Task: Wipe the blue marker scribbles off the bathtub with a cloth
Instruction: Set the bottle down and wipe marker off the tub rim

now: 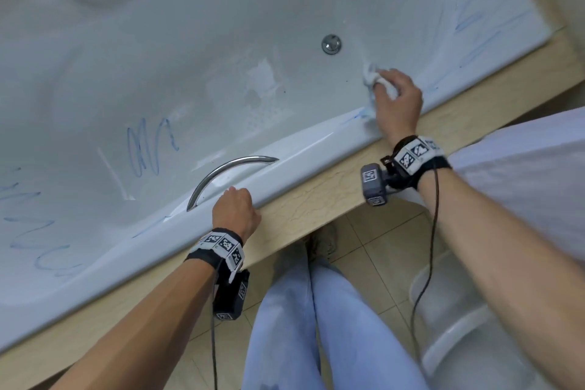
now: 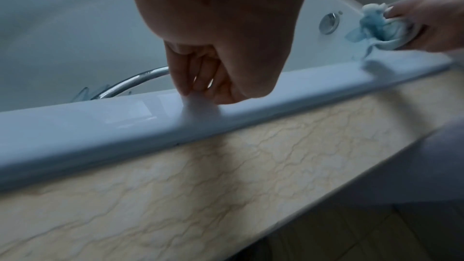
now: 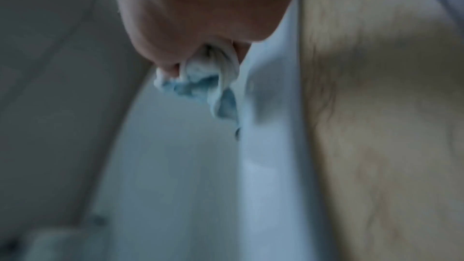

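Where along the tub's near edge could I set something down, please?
The beige ledge lies bare between the left hand and the right hand; the tub rim beside it is free from the chrome handle to the cloth. Crowded: by the left hand at the handle, and around the cloth.

Blurry cloth [image 3: 198, 84], mostly inside right hand [image 3: 200, 7]

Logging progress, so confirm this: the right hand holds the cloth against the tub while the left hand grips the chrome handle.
Wrong on the left hand: it rests on the bathtub rim beside the chrome handle, gripping nothing, as the left wrist view shows. Rest stands.
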Motion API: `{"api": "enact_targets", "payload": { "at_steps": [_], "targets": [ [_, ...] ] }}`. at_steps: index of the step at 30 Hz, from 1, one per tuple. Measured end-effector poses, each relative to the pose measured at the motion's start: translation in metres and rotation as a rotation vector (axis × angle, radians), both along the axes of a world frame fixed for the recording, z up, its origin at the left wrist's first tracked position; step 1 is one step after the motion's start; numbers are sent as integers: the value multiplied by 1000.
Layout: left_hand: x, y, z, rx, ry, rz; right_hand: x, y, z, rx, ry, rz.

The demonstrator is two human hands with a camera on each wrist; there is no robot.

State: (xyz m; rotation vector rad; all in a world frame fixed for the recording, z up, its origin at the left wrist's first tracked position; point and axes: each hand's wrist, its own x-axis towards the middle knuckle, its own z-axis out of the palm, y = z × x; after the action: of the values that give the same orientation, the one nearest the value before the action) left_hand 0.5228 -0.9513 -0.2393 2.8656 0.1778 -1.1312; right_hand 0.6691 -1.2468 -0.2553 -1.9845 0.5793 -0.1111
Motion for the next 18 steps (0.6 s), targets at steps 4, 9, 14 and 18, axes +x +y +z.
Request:
{"api": "enact_targets", "payload": {
  "at_steps": [4,9,14,18],
  "targets": [
    [19,-9,3,-200,-103,266,-24,45,24,903,143,-110],
    [49,-51,22,-994,67,939,-56,70,31,1475,357,24],
    [52,-66,27,-1322,297,1178,-84,81,25,1496,402,-130],
    [46,-69,18,-1260,167,1115,-101,89,14,1139,385,-121]
  ]
}}
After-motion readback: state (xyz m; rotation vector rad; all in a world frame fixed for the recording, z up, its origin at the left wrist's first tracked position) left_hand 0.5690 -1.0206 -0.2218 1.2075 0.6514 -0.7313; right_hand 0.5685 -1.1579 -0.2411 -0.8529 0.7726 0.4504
